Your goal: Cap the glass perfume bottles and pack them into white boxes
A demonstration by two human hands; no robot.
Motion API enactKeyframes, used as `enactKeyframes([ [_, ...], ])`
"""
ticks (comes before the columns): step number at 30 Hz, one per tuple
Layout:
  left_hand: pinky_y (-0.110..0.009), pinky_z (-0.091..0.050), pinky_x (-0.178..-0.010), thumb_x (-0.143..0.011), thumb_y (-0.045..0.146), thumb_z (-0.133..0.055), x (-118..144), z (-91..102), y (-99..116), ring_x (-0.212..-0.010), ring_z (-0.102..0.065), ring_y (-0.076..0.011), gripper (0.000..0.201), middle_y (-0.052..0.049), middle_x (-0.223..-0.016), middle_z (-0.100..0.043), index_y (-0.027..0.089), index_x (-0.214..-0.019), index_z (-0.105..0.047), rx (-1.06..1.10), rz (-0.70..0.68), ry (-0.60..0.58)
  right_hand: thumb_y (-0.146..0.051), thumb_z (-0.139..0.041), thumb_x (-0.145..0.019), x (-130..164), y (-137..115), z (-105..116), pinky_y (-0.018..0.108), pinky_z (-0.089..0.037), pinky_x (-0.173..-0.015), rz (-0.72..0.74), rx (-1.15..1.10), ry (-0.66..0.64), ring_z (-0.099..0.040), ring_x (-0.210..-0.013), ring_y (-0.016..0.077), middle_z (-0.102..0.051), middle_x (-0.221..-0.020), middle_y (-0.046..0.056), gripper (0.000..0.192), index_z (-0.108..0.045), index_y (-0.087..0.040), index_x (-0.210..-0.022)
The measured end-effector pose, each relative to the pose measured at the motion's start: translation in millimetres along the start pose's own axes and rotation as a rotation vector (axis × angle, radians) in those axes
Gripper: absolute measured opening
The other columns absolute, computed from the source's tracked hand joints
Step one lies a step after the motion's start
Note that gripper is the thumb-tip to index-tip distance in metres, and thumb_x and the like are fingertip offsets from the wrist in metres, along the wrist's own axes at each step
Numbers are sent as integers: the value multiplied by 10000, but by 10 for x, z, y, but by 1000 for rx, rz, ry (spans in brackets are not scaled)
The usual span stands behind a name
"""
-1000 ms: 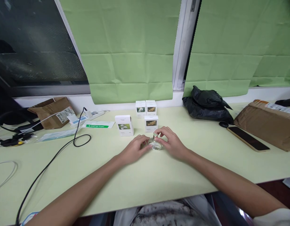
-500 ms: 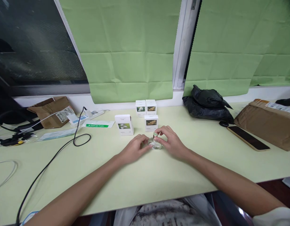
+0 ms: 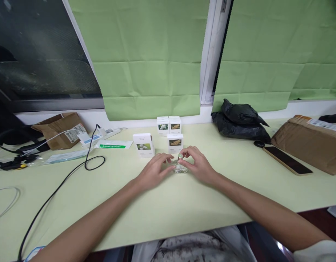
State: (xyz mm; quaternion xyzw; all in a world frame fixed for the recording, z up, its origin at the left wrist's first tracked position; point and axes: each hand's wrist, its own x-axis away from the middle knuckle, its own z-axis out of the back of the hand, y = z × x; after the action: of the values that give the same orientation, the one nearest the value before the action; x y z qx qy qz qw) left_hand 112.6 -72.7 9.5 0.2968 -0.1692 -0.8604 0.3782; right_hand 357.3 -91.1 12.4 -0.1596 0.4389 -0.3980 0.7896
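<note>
Bottle: I see a small clear glass bottle (image 3: 180, 168) standing upright on the pale green desk (image 3: 162, 207), just in front of the nearest white box (image 3: 175, 142).
Left hand: my left hand (image 3: 154, 171) rests on the desk at the bottle's left side, fingers loosely curled, fingertips against or just beside the glass base; I cannot tell if they truly grip it.
Right hand: my right hand (image 3: 199, 165) is at the bottle's right, thumb and forefinger pinched on the small cap (image 3: 180, 156) at the top.
Step in hand: I judge this to be work on the cap, one hand steadying the body while the other handles the top.
Doing it well: I would keep the base flat on the desk, press lightly from the left so the round glass does not roll or slip, and keep the pinch square on the cap.
Nearby: another white box (image 3: 143, 145) stands to the left, two more (image 3: 169, 125) behind; a black cable (image 3: 75, 171) and a phone (image 3: 287, 160) lie well apart.
</note>
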Motion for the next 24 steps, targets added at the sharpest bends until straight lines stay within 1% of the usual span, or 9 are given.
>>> enactKeyframes([
  [2, -453, -482, -1018, -1015, 436, -615, -18, 55, -45, -1164, -594, -287, 373, -78, -1217, -651, 299, -1360, -584, -94, -50, 127, -404, -634, -1030, 1, -4, 2, 394, -491, -922, -1, -1, -4, -606, -1031, 243, -675, -1076, 47, 168, -618, -288, -1150],
  [5, -528, -427, -1098, -1001, 385, -632, -60, 158, -129, -1243, -535, -332, 399, -117, -1305, -582, 302, -1387, -576, -267, -75, 406, -395, -639, -1029, 1, -1, 2, 395, -486, -931, 1, 7, -12, -603, -1040, 245, -668, -1069, 49, 176, -612, -287, -1164],
  [7, -587, -358, -1159, -967, 406, -677, -87, 235, -175, -1337, -465, -375, 514, -146, -1409, -493, 306, -1450, -533, -355, -32, 565, -393, -666, -1013, 2, 1, 4, 394, -480, -938, -2, 11, -32, -596, -1058, 247, -663, -1076, 49, 212, -607, -288, -1188],
  [9, -649, -272, -1199, -923, 458, -726, -108, 307, -216, -1432, -364, -426, 668, -158, -1528, -376, 327, -1524, -467, -407, 43, 642, -400, -714, -981, 5, 0, 6, 396, -477, -945, -8, 15, -61, -588, -1080, 253, -659, -1104, 51, 289, -596, -289, -1221],
  [11, -700, -237, -1192, -897, 499, -745, -122, 364, -263, -1472, -295, -467, 762, -148, -1602, -285, 364, -1571, -415, -422, 123, 649, -405, -750, -952, 9, -1, 7, 399, -478, -951, -16, 20, -94, -582, -1098, 258, -654, -1140, 55, 359, -583, -289, -1247],
  [13, -724, -263, -1166, -895, 514, -742, -131, 400, -327, -1465, -303, -482, 802, -141, -1623, -256, 393, -1599, -378, -420, 173, 619, -399, -760, -943, 13, 4, 5, 402, -479, -958, -23, 26, -127, -579, -1111, 260, -649, -1167, 56, 382, -574, -289, -1258],
  [16, -707, -336, -1145, -898, 510, -740, -137, 422, -439, -1434, -368, -464, 820, -148, -1600, -285, 390, -1615, -359, -390, 187, 575, -386, -747, -949, 19, 23, 2, 405, -478, -953, -37, 43, -163, -576, -1110, 261, -641, -1185, 60, 375, -561, -285, -1259],
  [20, -623, -453, -1114, -893, 481, -748, -134, 430, -530, -1422, -409, -420, 757, -155, -1541, -332, 337, -1563, -428, -296, 186, 573, -389, -729, -955, 25, 45, 2, 403, -481, -911, -53, 76, -196, -571, -1069, 265, -637, -1142, 64, 338, -555, -271, -1219],
  [24, -596, -449, -1144, -894, 432, -746, -127, 436, -534, -1436, -412, -386, 693, -149, -1494, -372, 297, -1502, -443, -259, 173, 588, -381, -677, -990, 25, 42, 2, 385, -475, -865, -43, 101, -217, -558, -1019, 253, -648, -1082, 40, 201, -559, -269, -1109],
])
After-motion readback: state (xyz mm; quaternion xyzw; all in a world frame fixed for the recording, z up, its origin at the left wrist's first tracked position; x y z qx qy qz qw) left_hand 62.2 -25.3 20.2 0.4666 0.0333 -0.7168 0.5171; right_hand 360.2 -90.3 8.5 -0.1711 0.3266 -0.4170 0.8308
